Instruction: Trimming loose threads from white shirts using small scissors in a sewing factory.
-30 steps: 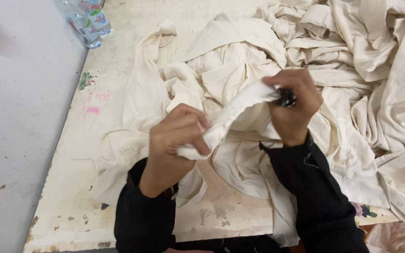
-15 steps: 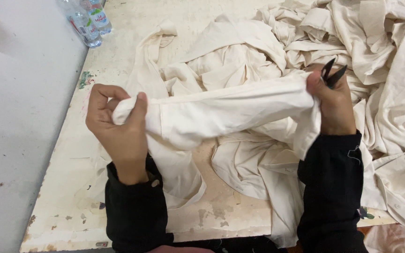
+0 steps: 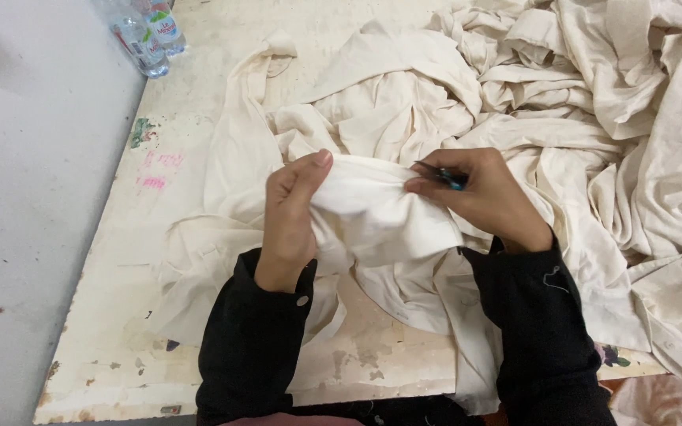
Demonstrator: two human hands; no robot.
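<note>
Gripping cream garment (image 3: 372, 209) with left hand (image 3: 290, 213), right hand (image 3: 483, 197)

Hands brought back together since half a second ago: left hand (image 3: 292, 217) moved in from far left to centre, right hand (image 3: 483, 197) lowered and drawn inward. Cream cloth (image 3: 372, 213), previously stretched wide between them, now bunched short. Small scissors (image 3: 442, 176) tipped from upright to lying across the cloth's top edge.

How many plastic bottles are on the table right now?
2, both at the table's far left corner: one bottle nearer the edge, the other bottle just right of it, cut off by the frame; the cloth pile could hide more.
</note>
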